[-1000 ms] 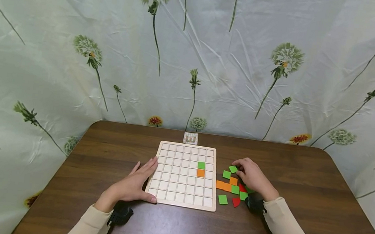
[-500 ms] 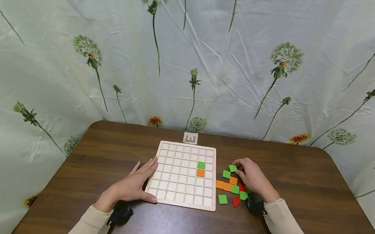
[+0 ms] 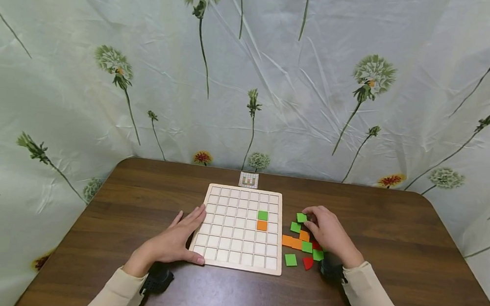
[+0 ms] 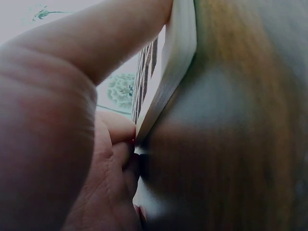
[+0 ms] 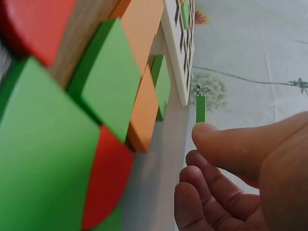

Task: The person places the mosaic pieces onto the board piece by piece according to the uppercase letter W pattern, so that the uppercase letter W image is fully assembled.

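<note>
A person's left hand (image 3: 176, 242) spreads its fingers wide against the left edge of a gridded board (image 3: 236, 245), thumb at the near corner. Right of the board, beside loose pieces (image 3: 291, 260), the right hand (image 3: 330, 234) pinches a green tile (image 3: 301, 218), slightly nearer the board than half a second earlier. The worktop (image 3: 231, 299) extends past both board sides; beyond the board's far edge lies a card (image 3: 249, 180), its print too small to read.
</note>
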The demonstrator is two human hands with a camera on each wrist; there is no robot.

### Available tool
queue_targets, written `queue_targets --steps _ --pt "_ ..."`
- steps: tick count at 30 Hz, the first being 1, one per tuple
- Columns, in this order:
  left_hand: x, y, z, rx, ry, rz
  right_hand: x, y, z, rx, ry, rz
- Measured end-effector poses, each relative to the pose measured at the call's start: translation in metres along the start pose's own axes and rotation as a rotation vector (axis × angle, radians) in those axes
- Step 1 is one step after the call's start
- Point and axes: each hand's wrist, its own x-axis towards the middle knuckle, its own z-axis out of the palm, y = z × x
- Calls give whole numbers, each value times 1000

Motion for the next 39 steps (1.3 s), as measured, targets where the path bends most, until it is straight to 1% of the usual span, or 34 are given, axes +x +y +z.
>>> queue_targets --steps 5,11,17,23,33,39 --pt "0 1 -1 -6 -2 4 0 -5 1 17 17 -25" --pt "0 1 -1 8 -12 -7 -1 -12 2 29 53 -52" --pt "0 1 -1 -11 2 9 -2 -21 5 49 67 -63" --pt "1 -1 0 6 -13 -12 -2 -27 11 54 70 -75" --pt "0 0 0 -11 -4 -2 -3 -39 17 52 60 -76" --pt "1 -1 0 -1 -12 -7 -3 -45 20 65 62 -79"
